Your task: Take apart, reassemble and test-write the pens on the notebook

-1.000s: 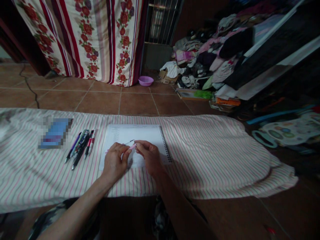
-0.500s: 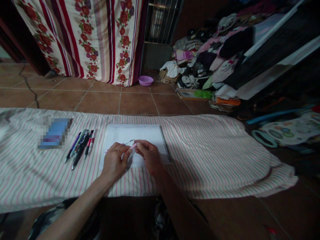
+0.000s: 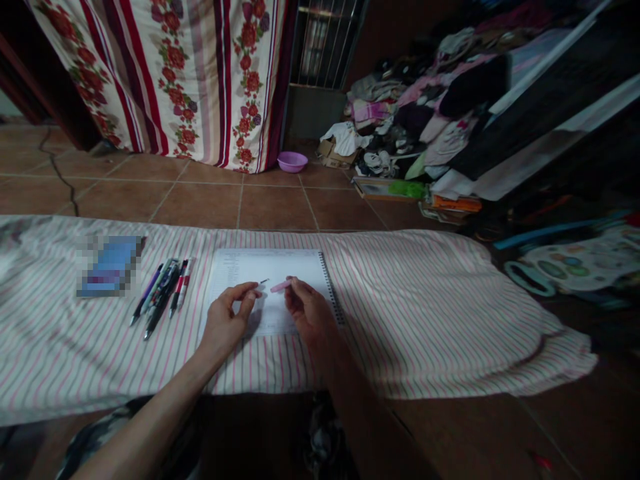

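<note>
My left hand (image 3: pixel 229 313) is over the left half of a spiral notebook (image 3: pixel 295 261), thumb and index finger curled close together at a thin pen refill (image 3: pixel 265 281). Only the refill's dark tip shows beyond the fingertips; the rest is hidden behind them. My right hand (image 3: pixel 311 310) pinches a pink pen barrel (image 3: pixel 281 287) above the page, its free end pointing left toward the refill. A small gap separates the two pieces.
Several pens (image 3: pixel 163 293) lie left of the notebook, beside a pixelated blue object (image 3: pixel 110 267). A striped cloth (image 3: pixel 425 313) covers the low surface. Beyond it, a purple basin (image 3: pixel 292 161) sits on the tiled floor near piled clothes (image 3: pixel 390 120).
My hands have drawn apart. The right one moved right, carrying the pink barrel out of the left hand's fingers. The left fingers now cover most of the refill.
</note>
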A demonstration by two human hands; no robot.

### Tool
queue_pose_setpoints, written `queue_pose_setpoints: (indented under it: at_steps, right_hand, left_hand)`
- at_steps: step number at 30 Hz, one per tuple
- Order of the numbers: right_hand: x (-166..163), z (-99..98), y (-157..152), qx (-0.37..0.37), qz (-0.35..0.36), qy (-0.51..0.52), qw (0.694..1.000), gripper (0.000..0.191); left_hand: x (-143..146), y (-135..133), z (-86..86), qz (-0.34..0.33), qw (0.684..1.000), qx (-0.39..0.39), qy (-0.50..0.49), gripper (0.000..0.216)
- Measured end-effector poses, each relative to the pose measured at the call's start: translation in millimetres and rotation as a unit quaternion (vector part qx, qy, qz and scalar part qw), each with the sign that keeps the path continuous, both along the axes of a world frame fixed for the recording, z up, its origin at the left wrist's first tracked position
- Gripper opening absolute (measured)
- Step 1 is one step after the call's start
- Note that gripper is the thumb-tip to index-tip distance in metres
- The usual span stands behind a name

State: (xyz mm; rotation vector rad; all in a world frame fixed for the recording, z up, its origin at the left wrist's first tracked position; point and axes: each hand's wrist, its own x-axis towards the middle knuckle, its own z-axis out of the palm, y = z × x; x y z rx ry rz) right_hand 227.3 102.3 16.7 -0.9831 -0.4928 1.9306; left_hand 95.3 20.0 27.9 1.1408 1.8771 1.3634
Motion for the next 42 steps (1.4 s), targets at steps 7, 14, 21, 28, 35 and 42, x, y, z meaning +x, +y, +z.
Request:
queue_pose_setpoints:
  at_steps: [7, 14, 21, 28, 35, 42]
  right_hand:
    - [0.6, -2.6, -0.5, 0.004, 0.009, -0.005, 1.0, 0.023]
    - [1.2, 0.9, -3.0, 0.006, 0.019, -0.029, 0.999, 0.023]
    - [-0.2, 1.1, -6.8, 0.025, 0.034, -0.035, 0.998, 0.025]
    - [7.1, 6.0, 3.3, 0.025, -0.036, -0.064, 0.997, 0.027]
    - [7.8, 3.2, -1.4, 0.025, -0.023, -0.077, 0.996, 0.025]
    - [11.2, -4.4, 3.8, 0.063, -0.032, -0.099, 0.993, 0.027]
  left_hand:
    - [4.9, 0.2, -5.2, -0.011, 0.999, 0.023, 0.041, 0.03]
    - [5.8, 0.6, -10.2, -0.033, 0.995, 0.057, 0.073, 0.031]
    - [13.0, 1.8, -9.4, -0.037, 0.993, 0.069, 0.087, 0.029]
    - [7.7, 2.3, -12.7, -0.024, 0.995, 0.035, 0.093, 0.033]
    - [12.2, 4.0, -13.4, -0.045, 0.988, 0.055, 0.14, 0.03]
    - [14.7, 7.6, -13.0, -0.052, 0.982, 0.056, 0.174, 0.028]
